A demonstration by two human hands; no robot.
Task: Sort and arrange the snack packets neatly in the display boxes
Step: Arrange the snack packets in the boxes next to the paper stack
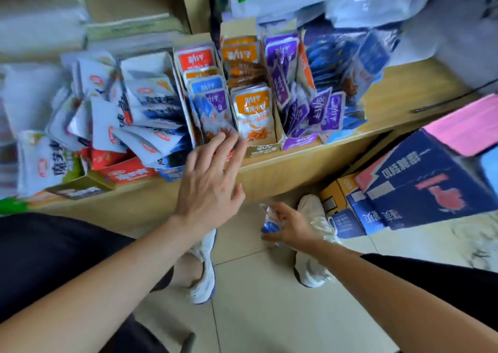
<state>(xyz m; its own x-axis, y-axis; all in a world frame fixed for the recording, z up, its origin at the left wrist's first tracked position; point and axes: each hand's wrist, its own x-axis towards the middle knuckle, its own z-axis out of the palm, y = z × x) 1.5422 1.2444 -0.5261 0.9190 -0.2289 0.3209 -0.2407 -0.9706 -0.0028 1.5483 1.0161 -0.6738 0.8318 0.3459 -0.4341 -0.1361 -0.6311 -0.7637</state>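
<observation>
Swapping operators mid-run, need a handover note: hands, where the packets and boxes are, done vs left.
Left hand: open, fingers straight, tips at the front of the mixed-colour box.
Right hand: low, below the shelf, grips a few blue-and-white packets.
Done: orange box holds only orange packets, in a row.
Left: the mixed-colour box has red, orange, blue and purple packets together; purple packets lean loose at their box; white packets on the left lie in a heap; the held packets are not yet placed.
</observation>
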